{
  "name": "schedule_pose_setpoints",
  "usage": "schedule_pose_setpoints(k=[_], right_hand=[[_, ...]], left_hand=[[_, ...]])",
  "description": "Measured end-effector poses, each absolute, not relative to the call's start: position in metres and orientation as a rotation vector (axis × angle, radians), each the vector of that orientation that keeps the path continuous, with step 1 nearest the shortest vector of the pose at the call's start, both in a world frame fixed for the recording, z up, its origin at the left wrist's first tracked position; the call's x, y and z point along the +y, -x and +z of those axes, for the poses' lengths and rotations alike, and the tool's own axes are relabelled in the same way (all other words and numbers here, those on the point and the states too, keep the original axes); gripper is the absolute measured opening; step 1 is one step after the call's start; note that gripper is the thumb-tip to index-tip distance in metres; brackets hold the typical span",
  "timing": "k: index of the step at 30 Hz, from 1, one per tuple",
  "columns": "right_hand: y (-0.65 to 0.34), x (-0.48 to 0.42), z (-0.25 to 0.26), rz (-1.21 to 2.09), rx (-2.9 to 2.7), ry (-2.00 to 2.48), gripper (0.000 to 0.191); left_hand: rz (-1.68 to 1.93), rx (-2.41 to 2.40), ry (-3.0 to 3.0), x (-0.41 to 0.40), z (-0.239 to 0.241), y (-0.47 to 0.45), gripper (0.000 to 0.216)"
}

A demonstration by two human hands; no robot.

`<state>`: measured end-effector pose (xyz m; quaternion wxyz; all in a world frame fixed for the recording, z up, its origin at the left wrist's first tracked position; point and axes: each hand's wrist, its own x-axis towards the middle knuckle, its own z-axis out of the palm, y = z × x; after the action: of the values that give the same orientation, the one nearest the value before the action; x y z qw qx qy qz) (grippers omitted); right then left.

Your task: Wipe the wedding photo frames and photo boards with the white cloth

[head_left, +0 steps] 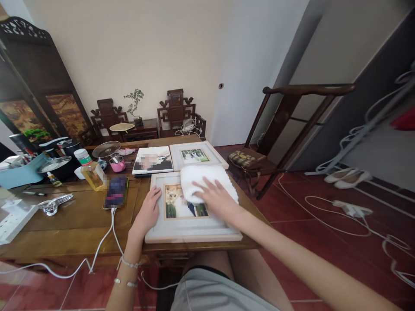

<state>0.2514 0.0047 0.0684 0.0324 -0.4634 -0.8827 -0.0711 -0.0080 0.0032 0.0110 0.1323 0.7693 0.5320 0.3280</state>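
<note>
A pale picture frame (194,235) lies flat near the table's front edge, with a photo inside its wide white border. My left hand (151,209) grips the frame's left edge, fingers over the border. On the frame's upper right part lies a folded white fluffy cloth (189,172), which covers part of the photo. My right hand (218,198) presses on the cloth with fingers spread; it is slightly blurred. Just behind are a second pale frame (215,151) with a photo and, left of it, a picture panel (162,151) on something dark.
Left on the wooden table (81,233) stand a bottle of yellow liquid (94,175), a pink mug (117,164), a phone (116,192) with a white cable, a silver clip (55,204) and a power strip (14,220). A wooden chair (282,112) with a bag stands right.
</note>
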Motion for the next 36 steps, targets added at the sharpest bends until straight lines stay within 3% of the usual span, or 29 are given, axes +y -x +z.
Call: schedule_pose_setpoints(k=[7,19,29,36], right_hand=[[-0.238,0.03,0.069,-0.324,-2.811,1.405,0.061],[-0.245,-0.085,0.105,0.344,-3.079,1.138,0.075],[-0.203,0.026,0.069,-0.137,-2.856,1.303,0.065],[-0.165,0.01,0.081,-0.12,-3.034,1.046,0.056]], left_hand=[[0.997,1.516,-2.221,0.004,0.008,0.009,0.05],[1.003,1.545,-2.223,0.002,0.009,0.007,0.049],[1.014,1.515,-2.164,-0.003,0.022,0.002,0.042],[1.078,1.482,-2.092,-0.01,0.035,-0.002,0.05]])
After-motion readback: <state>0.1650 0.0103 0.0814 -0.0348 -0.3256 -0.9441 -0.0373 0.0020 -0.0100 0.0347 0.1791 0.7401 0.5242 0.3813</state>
